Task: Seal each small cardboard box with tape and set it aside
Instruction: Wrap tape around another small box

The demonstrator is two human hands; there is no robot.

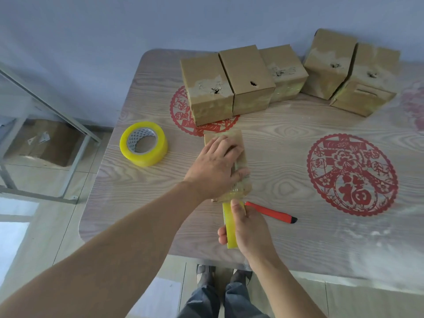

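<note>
Right hand (246, 228) gripping tape roll (230, 228) below box (231, 143)

Only readable thing here is the big red character 福 (352, 188) in the lower part of the round red papercut design (352, 174) on the table top (286, 138), right side. That design has smaller characters around its ring, too tiny to make out. The other red papercut (183, 111) is half under boxes, nothing legible on it.

Bare table (286, 161) lies right of the hands; boxes (247, 81) block the far edge.
</note>
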